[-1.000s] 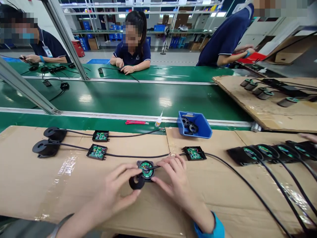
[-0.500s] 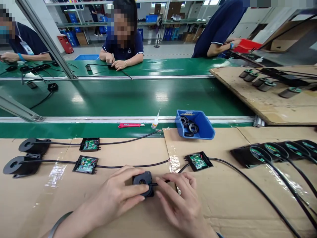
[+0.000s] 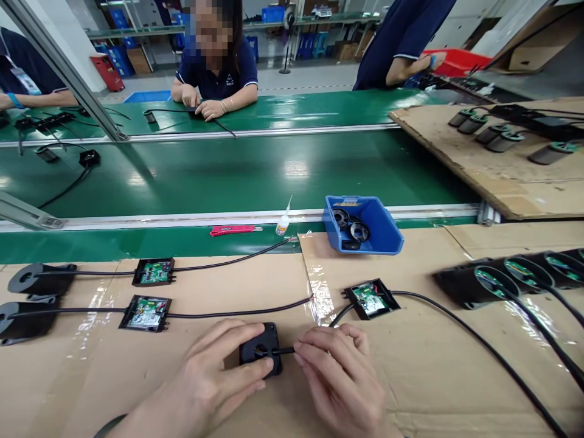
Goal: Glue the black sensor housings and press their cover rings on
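Note:
My left hand point(image 3: 219, 368) grips a square black plastic housing point(image 3: 256, 348) with a round opening in its middle, resting on the cardboard. From the housing's right side comes a black cable point(image 3: 286, 350), pinched between the thumb and fingers of my right hand point(image 3: 340, 371). Beyond my right hand the cable shows again and runs to an open black box with a green circuit board point(image 3: 370, 298). Part of the housing's left edge is covered by my left fingers.
Two more boxed circuit boards point(image 3: 146, 312) lie at left, wired to round black housings point(image 3: 28, 319). Black tubular housings point(image 3: 474, 286) stand at right. Behind are a blue bin point(image 3: 383, 234) of black rings, a glue bottle point(image 3: 283, 225) and a red utility knife point(image 3: 233, 230). Co-workers are across the bench.
The housing now lies flatter, its square face turned upward. My right fingers have closed around the cable, a little farther from the housing. The view has shifted slightly.

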Demonstrator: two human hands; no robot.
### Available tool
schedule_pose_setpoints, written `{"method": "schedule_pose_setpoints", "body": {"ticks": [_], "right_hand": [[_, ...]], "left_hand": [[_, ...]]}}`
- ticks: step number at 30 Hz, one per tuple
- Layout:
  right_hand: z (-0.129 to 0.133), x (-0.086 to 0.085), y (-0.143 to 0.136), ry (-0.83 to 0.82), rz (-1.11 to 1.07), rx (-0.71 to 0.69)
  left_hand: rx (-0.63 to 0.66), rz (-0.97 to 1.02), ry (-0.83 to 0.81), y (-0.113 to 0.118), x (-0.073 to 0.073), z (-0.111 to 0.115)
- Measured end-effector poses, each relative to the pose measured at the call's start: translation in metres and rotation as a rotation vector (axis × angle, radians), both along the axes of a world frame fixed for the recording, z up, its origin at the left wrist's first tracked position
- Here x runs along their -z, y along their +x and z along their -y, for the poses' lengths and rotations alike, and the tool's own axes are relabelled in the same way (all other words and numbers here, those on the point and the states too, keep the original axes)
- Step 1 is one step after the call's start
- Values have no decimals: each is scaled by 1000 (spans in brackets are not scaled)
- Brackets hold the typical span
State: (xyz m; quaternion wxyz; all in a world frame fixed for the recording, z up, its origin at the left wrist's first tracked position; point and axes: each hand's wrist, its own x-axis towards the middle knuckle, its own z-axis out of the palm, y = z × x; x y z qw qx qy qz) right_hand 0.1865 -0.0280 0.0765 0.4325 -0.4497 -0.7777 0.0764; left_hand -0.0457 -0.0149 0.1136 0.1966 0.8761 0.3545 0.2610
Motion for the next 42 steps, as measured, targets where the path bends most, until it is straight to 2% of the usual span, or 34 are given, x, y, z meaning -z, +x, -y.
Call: {"method": "schedule_pose_setpoints", "body": {"ticks": [3, 9, 15, 21, 25, 28, 32, 36, 40, 42], "right_hand": [[0, 0, 0, -7, -8, 4], [0, 2, 0, 1, -52, -2], [2, 5, 1, -15, -84, -24], [5, 4, 2, -3, -85, -35], [3, 2, 3, 5, -84, -40], [1, 2, 4, 8, -82, -46], [1, 0, 4, 21, -79, -45], [9, -3, 1, 92, 48, 65], [18, -5, -12, 192, 228, -35], [20, -4, -22, 222, 269, -39]], "left_hand": [[10, -18, 51, 2, 0, 0], [-8, 15, 127, 4, 11, 0], [49, -55, 190, 3, 3, -7], [-5, -110, 322, 9, 14, 2], [-40, -137, 418, 18, 12, 4], [-30, -173, 424, 21, 10, 3], [-21, -150, 363, 21, 14, 5], [-20, -129, 310, 20, 21, 9], [-24, -92, 330, 16, 26, 14], [3, -122, 312, 12, 27, 15]]}}
